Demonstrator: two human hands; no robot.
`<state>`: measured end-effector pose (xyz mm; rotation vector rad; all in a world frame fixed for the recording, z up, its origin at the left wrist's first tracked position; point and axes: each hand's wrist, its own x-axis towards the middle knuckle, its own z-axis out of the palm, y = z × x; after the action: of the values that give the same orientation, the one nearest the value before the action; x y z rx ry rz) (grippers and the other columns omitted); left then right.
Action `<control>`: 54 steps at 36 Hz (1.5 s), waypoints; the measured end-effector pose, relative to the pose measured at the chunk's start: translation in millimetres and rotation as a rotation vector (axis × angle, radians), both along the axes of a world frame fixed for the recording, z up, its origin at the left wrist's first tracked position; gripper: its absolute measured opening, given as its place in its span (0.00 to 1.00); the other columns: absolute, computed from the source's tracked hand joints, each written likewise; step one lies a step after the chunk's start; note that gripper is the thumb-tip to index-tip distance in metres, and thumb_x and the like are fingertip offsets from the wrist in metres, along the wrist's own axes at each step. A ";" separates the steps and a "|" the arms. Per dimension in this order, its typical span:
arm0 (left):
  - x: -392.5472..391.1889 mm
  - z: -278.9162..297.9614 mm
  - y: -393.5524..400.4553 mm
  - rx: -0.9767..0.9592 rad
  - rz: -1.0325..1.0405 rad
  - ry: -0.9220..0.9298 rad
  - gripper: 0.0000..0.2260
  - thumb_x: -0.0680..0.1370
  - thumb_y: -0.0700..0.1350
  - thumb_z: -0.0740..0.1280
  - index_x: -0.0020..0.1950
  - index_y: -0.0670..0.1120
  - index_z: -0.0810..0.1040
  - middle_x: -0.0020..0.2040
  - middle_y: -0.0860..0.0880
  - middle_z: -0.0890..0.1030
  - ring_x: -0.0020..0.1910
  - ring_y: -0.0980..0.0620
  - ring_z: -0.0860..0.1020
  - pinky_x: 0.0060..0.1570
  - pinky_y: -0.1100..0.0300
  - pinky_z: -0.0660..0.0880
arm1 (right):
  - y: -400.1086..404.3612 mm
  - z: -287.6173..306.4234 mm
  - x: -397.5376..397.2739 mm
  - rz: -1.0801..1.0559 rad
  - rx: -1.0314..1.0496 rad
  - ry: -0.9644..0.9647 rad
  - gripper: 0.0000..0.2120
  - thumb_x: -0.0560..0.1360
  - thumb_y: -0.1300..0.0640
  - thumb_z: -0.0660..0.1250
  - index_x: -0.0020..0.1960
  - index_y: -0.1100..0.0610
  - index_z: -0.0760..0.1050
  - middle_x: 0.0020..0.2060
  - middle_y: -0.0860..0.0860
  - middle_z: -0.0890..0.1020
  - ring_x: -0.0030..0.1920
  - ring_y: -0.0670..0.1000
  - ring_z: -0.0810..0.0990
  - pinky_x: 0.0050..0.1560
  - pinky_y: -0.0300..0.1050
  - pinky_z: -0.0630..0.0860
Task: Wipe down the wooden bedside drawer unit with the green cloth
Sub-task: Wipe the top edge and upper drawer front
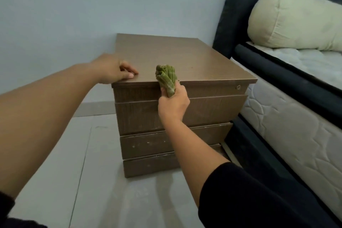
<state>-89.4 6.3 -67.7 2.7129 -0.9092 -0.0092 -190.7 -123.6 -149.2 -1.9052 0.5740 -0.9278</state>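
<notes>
Where my view begins, a black sleeve (259,196) of soft matte fabric covers the right upper arm; the forearm beyond it is bare. Item: right hand (173,105), fist closed around the lower end of the green cloth (166,79), which is bunched into a ribbed, crumpled roll standing upright against the front top edge of the drawer unit. Item: left hand (112,69), fingers curled loosely and holding nothing, thumb and fingertips resting on the near left corner of the top. Item: wooden bedside drawer unit (194,113), boxy, brown wood-grain laminate, flat overhanging top, stacked drawer fronts with scuffed pale flecks on the lower ones, a small round lock at upper right. Item: floor (55,163), pale smooth tiles with thin seams. Item: mattress (288,127) to the right, white, quilted in rounded patterns, on a dark bed frame. Item: bolster (292,20), cream, plump, cylindrical, lying on the mattress. Item: wall (92,5), plain pale blue-grey.
</notes>
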 end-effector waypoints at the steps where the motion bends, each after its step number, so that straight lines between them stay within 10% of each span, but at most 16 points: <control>1: -0.6 -0.4 5.8 -0.004 0.009 -0.006 0.13 0.79 0.50 0.61 0.63 0.55 0.76 0.64 0.46 0.76 0.64 0.45 0.71 0.57 0.57 0.66 | 6.6 -0.8 1.5 0.010 -0.018 0.001 0.11 0.74 0.64 0.64 0.55 0.56 0.76 0.48 0.54 0.75 0.48 0.53 0.75 0.49 0.44 0.72; 12: -6.3 -9.3 46.1 -0.197 0.137 0.010 0.11 0.77 0.45 0.66 0.58 0.50 0.80 0.59 0.44 0.81 0.58 0.46 0.76 0.50 0.61 0.66 | 69.7 -3.5 14.7 0.222 -0.221 -0.004 0.11 0.70 0.68 0.63 0.51 0.60 0.77 0.46 0.57 0.75 0.43 0.54 0.74 0.41 0.41 0.67; 26: -18.1 -35.0 64.8 -0.288 0.154 0.036 0.12 0.78 0.47 0.64 0.60 0.50 0.79 0.58 0.48 0.81 0.52 0.55 0.74 0.54 0.63 0.66 | 64.0 -32.7 22.4 0.194 -1.115 -0.089 0.09 0.64 0.59 0.73 0.43 0.51 0.81 0.41 0.53 0.80 0.38 0.55 0.74 0.37 0.45 0.56; 36: -24.0 -93.2 54.6 -0.378 0.273 0.237 0.11 0.79 0.43 0.61 0.60 0.46 0.77 0.56 0.45 0.81 0.48 0.50 0.76 0.48 0.60 0.70 | 53.0 -44.6 25.0 0.202 -1.020 0.072 0.16 0.66 0.61 0.56 0.43 0.54 0.81 0.36 0.54 0.81 0.36 0.57 0.77 0.35 0.46 0.70; 43: -26.3 -102.7 54.7 -0.498 0.331 0.339 0.09 0.79 0.42 0.61 0.57 0.47 0.78 0.52 0.44 0.82 0.48 0.46 0.78 0.43 0.57 0.73 | 49.2 -25.0 23.0 0.362 -0.988 0.262 0.16 0.73 0.64 0.59 0.59 0.56 0.76 0.52 0.58 0.78 0.53 0.60 0.73 0.53 0.51 0.66; 54: -39.7 -98.0 60.7 -0.471 0.311 0.348 0.05 0.78 0.41 0.64 0.50 0.48 0.79 0.47 0.46 0.80 0.48 0.47 0.77 0.43 0.59 0.71 | 48.4 -18.5 0.6 0.464 -0.932 0.263 0.20 0.71 0.65 0.62 0.61 0.53 0.75 0.53 0.56 0.78 0.52 0.59 0.73 0.51 0.50 0.67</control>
<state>-129.2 67.0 -165.7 2.2802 -0.3304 -0.1754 -190.0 -75.2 -167.7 -2.8477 -0.2386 -0.6757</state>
